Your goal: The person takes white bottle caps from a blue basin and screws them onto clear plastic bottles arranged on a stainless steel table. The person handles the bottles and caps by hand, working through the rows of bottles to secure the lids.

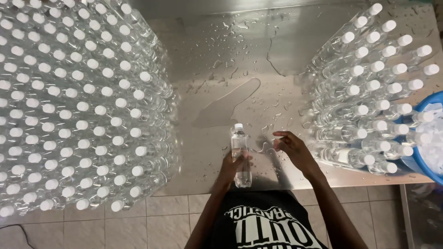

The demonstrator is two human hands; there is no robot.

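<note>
The left hand (233, 163) has its grip clamped round a clear plastic bottle (240, 157) with a white cap, standing upright near the front edge of the steel counter (277, 41). The bottle looks filled with clear liquid. The right hand (293, 147) hovers just beside it, fingers loosely apart and holding nothing.

To the left, a big block of capped bottles (69, 106) stands packed tight, filling that whole side of the counter and overhanging the view toward the tiled floor (152, 221). To the right, a smaller batch of bottles (369, 92) stands in rows, near the right hand. Beyond them, at the counter's right edge, sits a blue tub (427, 103) with pale contents I cannot make out.

Between the two groups runs an open lane of bare counter, wet with a puddle (226, 103) and scattered drops. Both hands work at the lane's near end.
</note>
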